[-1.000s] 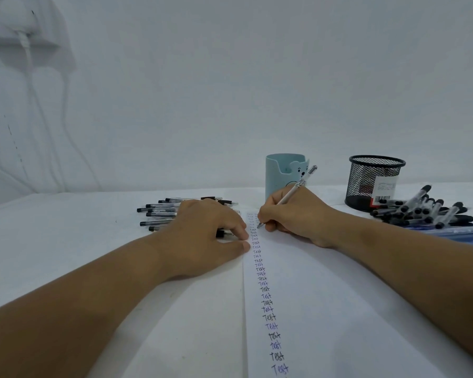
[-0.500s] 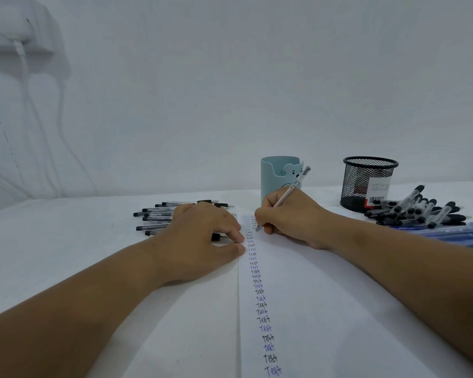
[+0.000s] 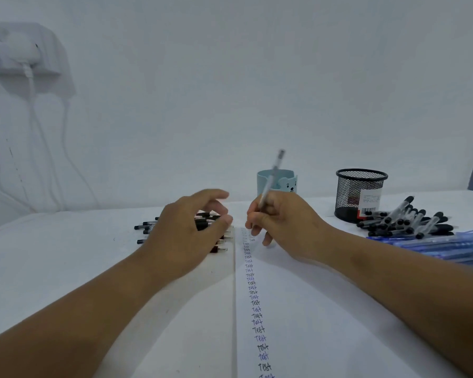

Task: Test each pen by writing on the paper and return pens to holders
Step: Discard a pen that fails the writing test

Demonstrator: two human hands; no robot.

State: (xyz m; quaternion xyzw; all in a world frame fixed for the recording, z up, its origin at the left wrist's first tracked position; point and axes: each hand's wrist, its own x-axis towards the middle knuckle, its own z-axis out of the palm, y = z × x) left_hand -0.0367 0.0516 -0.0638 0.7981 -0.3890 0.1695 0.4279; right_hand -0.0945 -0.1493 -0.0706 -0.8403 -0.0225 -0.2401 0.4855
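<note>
**Right hand holds a pen upright above the paper; left hand hovers over the pen pile**

The right hand [image 3: 281, 225] has its fingers curled round a clear-barrelled pen [image 3: 271, 181]. The pen stands nearly upright, leaning a little to the right, its top blurred and showing in front of the teal holder [image 3: 262, 181]. Whether its tip touches the paper cannot be told, as the fingers cover it. This hand sits over the far end of the paper [image 3: 311, 309], a long white sheet lying on the surface [image 3: 52, 268] and running toward the near edge of the view.

Down the left margin of the paper runs a column of the handwritten word "Test" [image 3: 254, 304], in black and in blue ink, from just near the right hand's fingers to the bottom of the view.

The left hand [image 3: 186, 233] is to the left of the paper, with fingers loosely spread and bent and nothing held in its grip. It hangs over a group of pens with black ends [image 3: 145, 227] that lie side by side on the surface; whether it touches them cannot be told.

The teal holder, with a small bear face on its front, stands at the far side of the surface, behind the right hand. To its right stands a black mesh holder [image 3: 361, 197] bearing a white label with a barcode. Near and to the right of that holder lies a heap of black-capped pens [image 3: 404, 219], and just nearer, at the right edge, a bundle of blue pens [image 3: 448, 245].

On the wall at far left, white cables [image 3: 30, 85] hang down from a socket.
</note>
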